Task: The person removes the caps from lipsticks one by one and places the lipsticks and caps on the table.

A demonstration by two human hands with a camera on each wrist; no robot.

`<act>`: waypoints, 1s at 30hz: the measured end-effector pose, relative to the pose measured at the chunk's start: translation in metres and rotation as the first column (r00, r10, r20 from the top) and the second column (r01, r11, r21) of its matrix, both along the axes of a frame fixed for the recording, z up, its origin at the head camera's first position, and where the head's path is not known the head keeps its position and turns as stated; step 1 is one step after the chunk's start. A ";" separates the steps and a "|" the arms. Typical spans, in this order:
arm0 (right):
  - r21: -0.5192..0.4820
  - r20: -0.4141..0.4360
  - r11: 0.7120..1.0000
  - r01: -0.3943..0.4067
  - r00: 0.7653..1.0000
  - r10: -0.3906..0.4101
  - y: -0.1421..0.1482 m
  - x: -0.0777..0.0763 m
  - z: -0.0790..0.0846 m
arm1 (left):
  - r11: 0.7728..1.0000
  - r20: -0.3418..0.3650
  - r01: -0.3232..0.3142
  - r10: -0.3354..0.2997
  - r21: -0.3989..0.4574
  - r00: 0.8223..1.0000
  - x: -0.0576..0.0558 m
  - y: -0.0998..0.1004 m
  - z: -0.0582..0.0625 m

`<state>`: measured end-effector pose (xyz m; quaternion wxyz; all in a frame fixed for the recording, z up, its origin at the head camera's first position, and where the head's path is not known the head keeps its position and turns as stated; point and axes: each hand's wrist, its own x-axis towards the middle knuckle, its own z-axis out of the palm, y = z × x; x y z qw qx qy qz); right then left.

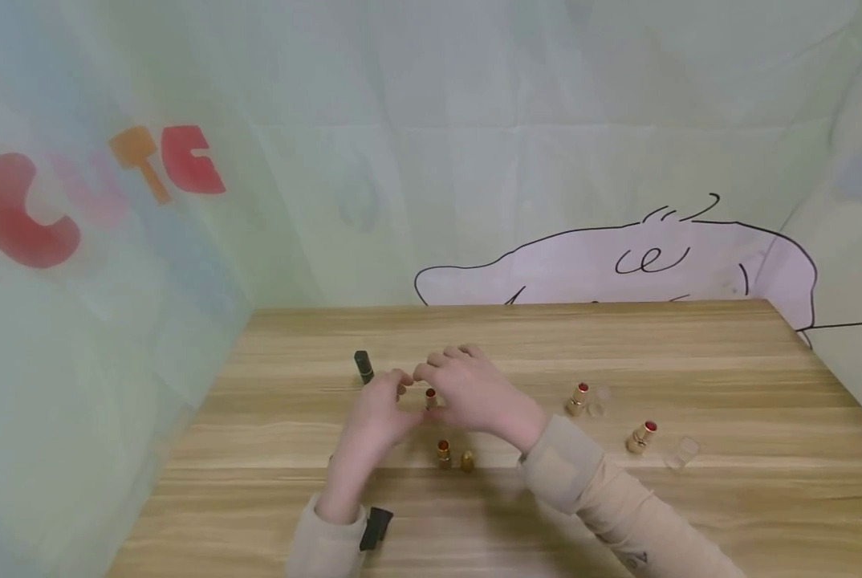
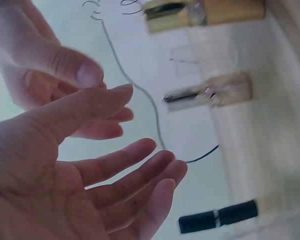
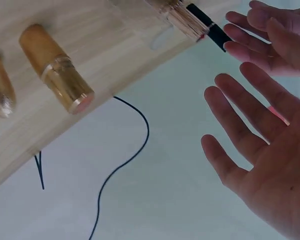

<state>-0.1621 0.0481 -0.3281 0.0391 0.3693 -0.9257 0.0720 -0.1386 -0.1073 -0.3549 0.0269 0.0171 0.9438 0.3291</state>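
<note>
My left hand (image 1: 377,413) and right hand (image 1: 473,392) are held facing each other over the table, thumbs close together. Through the gap between them shows an uncapped lipstick (image 1: 431,396) standing on the wood. In the left wrist view the fingers of the left hand (image 2: 90,165) spread loosely with nothing in them. The right hand (image 3: 270,132) likewise has extended, parted fingers and an empty palm. Nearer my body stand an uncapped gold lipstick (image 1: 443,453) and a rounded gold piece (image 1: 467,461). A closed black lipstick tube (image 1: 363,365) is just beyond the left hand.
To the right stand two gold lipsticks with red tips, one farther back (image 1: 578,400) and one closer (image 1: 641,438). Clear caps lie by them, one (image 1: 682,453) on the near side. A fabric backdrop (image 1: 518,160) rises behind the wooden table (image 1: 734,377).
</note>
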 end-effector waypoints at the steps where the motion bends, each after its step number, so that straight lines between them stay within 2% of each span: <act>1: 0.006 0.001 1.000 -0.005 1.000 0.005 -0.001 -0.001 0.002 | 1.000 -0.002 -0.004 0.004 0.009 1.000 0.001 -0.003 0.003; 5: 0.012 0.024 1.000 -0.021 0.999 0.021 -0.008 -0.007 0.010 | 0.999 -0.003 -0.026 0.026 0.022 1.000 0.001 -0.013 0.010; 8: 0.001 0.073 1.000 -0.018 0.997 0.018 -0.014 -0.013 0.015 | 0.998 0.000 -0.040 0.040 0.042 0.999 -0.001 -0.022 0.013; 14: -0.048 0.139 0.999 -0.021 0.990 0.027 -0.026 -0.025 0.018 | 0.993 -0.009 -0.061 0.062 0.099 0.998 -0.003 -0.045 0.014; 19: -0.086 0.166 0.996 -0.023 0.985 0.037 -0.035 -0.036 0.014 | 0.992 -0.026 -0.086 0.089 0.097 0.996 -0.007 -0.061 0.011; 23: -0.087 0.178 0.996 -0.018 0.983 0.033 -0.043 -0.044 0.013 | 0.988 -0.011 -0.103 0.105 0.112 0.994 -0.012 -0.073 0.008; 30: -0.076 0.186 0.997 -0.033 0.981 0.047 -0.056 -0.055 0.012 | 0.986 0.024 -0.102 0.100 0.134 0.995 -0.028 -0.087 -0.003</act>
